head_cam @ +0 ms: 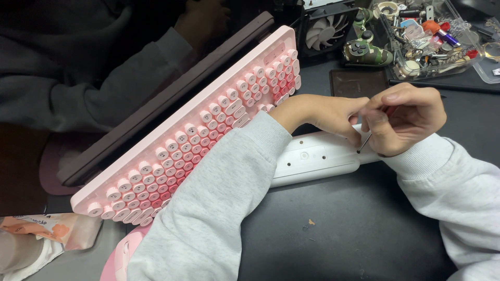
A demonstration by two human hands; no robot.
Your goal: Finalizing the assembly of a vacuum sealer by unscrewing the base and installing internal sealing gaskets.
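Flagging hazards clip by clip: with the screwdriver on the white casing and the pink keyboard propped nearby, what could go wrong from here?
1. The right hand drives a thin screwdriver into the white casing while the left hand pinches right beside the tip; a slip might jab a finger or scratch the plastic.
2. The left sleeve lies against the tilted pink keyboard, so an arm movement could topple it.
3. A freed screw could get lost on the dark table.
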